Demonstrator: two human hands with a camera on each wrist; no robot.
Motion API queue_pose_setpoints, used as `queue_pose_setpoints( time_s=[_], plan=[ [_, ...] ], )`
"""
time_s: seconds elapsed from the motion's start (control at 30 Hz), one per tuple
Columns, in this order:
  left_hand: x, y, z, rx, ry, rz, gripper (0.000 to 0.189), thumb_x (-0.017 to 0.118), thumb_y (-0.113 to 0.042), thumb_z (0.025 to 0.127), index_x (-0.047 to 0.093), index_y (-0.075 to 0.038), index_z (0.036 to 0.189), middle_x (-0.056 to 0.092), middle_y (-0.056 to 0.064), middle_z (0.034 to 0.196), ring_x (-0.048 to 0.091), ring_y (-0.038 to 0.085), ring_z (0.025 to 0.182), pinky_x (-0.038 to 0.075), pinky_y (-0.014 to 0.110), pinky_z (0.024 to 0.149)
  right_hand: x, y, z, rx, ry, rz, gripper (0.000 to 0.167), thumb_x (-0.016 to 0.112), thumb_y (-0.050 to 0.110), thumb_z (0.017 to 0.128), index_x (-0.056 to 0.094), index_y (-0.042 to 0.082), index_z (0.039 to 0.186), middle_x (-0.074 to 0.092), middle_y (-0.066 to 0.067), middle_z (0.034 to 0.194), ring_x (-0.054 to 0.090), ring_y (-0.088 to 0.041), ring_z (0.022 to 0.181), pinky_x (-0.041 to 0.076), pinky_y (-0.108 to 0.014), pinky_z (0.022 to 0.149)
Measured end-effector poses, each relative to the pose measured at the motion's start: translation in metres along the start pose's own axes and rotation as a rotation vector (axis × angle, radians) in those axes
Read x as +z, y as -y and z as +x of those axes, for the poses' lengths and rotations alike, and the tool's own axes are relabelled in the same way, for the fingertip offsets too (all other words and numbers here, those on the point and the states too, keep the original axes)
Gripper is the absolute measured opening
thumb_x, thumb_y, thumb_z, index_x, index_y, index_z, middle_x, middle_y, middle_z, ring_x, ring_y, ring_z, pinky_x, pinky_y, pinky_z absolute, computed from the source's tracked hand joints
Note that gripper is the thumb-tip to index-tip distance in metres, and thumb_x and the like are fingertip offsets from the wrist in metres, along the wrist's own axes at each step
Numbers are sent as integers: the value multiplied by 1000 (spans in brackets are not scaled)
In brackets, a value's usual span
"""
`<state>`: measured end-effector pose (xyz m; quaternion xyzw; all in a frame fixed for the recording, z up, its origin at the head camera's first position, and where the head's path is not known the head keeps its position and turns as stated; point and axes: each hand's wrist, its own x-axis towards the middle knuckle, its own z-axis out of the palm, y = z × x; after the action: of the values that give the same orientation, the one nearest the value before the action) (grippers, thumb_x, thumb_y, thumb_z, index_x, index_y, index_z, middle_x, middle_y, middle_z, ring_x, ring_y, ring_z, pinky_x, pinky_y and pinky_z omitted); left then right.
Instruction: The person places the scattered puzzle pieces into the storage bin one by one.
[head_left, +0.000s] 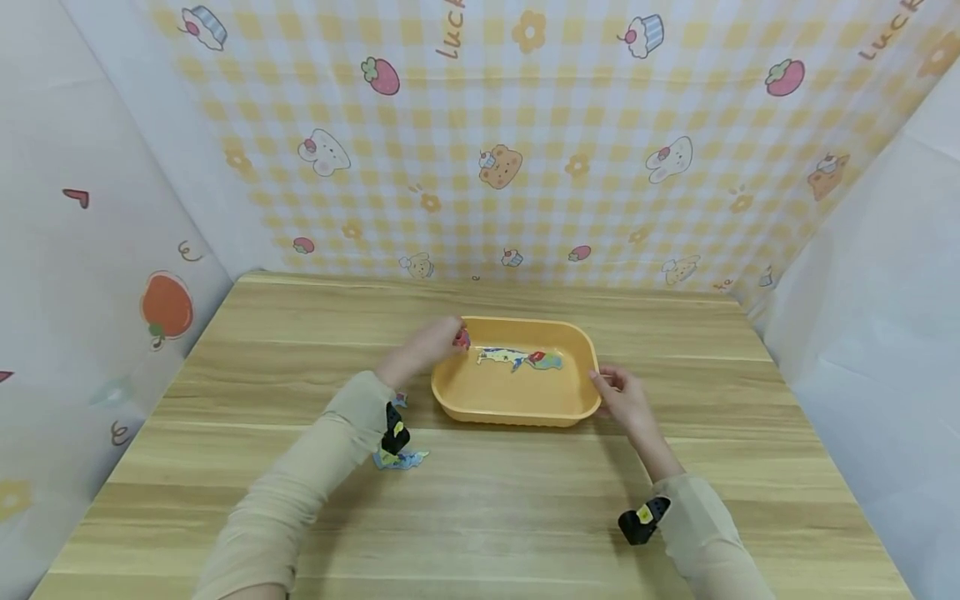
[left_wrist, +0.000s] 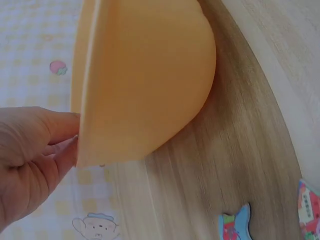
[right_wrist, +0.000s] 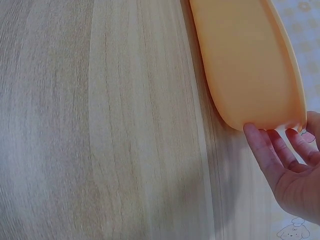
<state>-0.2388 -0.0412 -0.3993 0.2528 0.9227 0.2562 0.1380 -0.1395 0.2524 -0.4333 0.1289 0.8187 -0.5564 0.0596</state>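
Note:
A shallow yellow-orange plastic tray (head_left: 510,400) sits on the wooden table, its outer wall filling much of the left wrist view. My left hand (head_left: 438,337) reaches over the tray's left rim and pinches a small red-pink puzzle piece (head_left: 462,338); in the left wrist view its fingertips are hidden behind the rim. My right hand (head_left: 624,398) grips the tray's right end, with fingers against the wall (right_wrist: 265,117). Inside the tray lie a pale, irregular puzzle piece (head_left: 497,356) and a green-blue one with red (head_left: 546,360), end to end.
By my left wrist, a blue-yellow puzzle piece (head_left: 401,459) and a small blue one (head_left: 401,400) lie on the table (head_left: 480,517). A patterned yellow-check cloth (head_left: 510,108) hangs behind the table, with pale sheets at both sides. A small black camera is strapped to each wrist.

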Motion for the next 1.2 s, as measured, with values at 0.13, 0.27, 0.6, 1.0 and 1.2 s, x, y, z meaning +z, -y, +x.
queue_pose_setpoints(
  time_s=[0.13, 0.27, 0.6, 1.0, 1.2],
  plan=[
    [8, -2, 7, 3, 31, 53, 9, 58, 3, 82, 58, 2, 90, 61, 11, 83, 55, 19, 74, 48, 26, 66, 0, -1, 1, -3, 0, -12, 45, 49, 24, 94, 45, -8, 125, 54, -25, 109, 60, -9, 72, 56, -25, 63],
    [53, 59, 59, 97, 19, 94, 11, 60, 3, 76, 59, -3, 85, 62, 6, 77, 56, 17, 70, 49, 25, 63, 0, -2, 2, -5, 0, -11, 45, 49, 25, 94, 45, -8, 125, 55, -24, 108, 61, -8, 71, 56, -24, 62],
    [42, 26, 51, -43, 143, 221, 11, 52, 7, 76, 57, 0, 81, 57, 8, 73, 52, 20, 68, 44, 22, 57, 1, -1, 2, -1, 1, 11, 45, 48, 24, 94, 45, -9, 124, 55, -25, 108, 61, -10, 74, 56, -22, 62],
    [26, -15, 18, -92, 188, 283, 12, 50, 10, 80, 55, -1, 79, 52, 9, 76, 41, 14, 58, 30, 19, 46, 1, -1, 1, -4, -18, 4, 44, 51, 23, 93, 47, -9, 124, 56, -24, 105, 61, -8, 70, 57, -26, 62],
    [25, -14, 13, -1, 141, 303, 18, 50, 10, 83, 60, 4, 97, 58, 15, 96, 53, 20, 78, 47, 25, 65, 1, 1, 0, 1, -12, 16, 46, 51, 24, 93, 45, -9, 125, 56, -22, 104, 60, -7, 70, 56, -22, 59]
  ],
)
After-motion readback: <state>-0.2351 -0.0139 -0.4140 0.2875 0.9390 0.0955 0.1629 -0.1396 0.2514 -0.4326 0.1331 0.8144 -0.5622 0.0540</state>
